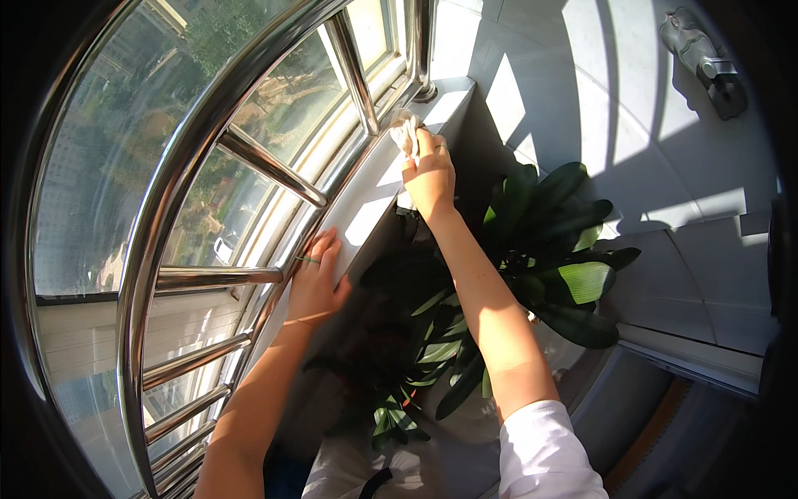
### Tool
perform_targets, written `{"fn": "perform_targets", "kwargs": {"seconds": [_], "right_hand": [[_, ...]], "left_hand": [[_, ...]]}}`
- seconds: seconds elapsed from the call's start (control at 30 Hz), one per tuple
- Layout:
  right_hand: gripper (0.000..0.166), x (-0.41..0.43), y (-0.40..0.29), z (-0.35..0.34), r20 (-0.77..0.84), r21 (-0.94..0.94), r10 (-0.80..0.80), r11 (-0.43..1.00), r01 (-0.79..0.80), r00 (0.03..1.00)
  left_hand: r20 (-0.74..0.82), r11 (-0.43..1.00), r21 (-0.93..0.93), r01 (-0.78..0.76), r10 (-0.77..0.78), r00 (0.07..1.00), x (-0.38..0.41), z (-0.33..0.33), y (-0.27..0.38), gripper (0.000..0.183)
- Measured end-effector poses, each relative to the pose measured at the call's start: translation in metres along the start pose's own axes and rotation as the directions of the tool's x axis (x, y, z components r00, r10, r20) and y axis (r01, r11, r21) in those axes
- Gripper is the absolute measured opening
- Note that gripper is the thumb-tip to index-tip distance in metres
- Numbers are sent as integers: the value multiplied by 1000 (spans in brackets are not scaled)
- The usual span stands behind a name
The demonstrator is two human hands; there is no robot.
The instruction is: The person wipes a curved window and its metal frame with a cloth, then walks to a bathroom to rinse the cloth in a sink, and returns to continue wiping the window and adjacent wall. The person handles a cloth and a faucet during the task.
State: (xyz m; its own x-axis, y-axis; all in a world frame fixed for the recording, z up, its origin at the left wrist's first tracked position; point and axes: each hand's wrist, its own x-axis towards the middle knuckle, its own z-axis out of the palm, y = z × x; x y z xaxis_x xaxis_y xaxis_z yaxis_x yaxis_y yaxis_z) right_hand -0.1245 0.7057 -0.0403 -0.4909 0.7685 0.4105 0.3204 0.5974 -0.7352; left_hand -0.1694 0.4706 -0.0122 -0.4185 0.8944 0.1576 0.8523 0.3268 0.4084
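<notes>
A crumpled white cloth or tissue (406,132) is gripped in my right hand (431,178), at the far part of the white window sill (369,218). My left hand (316,284) rests on the nearer part of the sill, beside the bottom metal rail, with its fingers slightly apart and nothing seen in it. Rings show on a finger of each hand. Polished metal guard bars (268,163) run along the window (149,125) to the left of both hands.
Below the sill, a potted plant with broad dark green leaves (561,268) stands right of and under my right arm. A grey and black device (704,62) is on the sunlit white tiled wall (586,106). At lower right is a door or cabinet frame (686,362).
</notes>
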Motion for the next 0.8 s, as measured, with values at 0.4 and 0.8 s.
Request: {"fn": "perform_targets", "kwargs": {"seconds": [0.4,0.8], "right_hand": [[22,65,11,0,574,-500,39,807,313,818],[23,52,13,30,216,-497,91,867,29,972]], "left_hand": [[2,1000,-21,7,-7,1000,0,5,0,52],[-20,999,-49,-24,23,1000,-1,5,-6,50]]}}
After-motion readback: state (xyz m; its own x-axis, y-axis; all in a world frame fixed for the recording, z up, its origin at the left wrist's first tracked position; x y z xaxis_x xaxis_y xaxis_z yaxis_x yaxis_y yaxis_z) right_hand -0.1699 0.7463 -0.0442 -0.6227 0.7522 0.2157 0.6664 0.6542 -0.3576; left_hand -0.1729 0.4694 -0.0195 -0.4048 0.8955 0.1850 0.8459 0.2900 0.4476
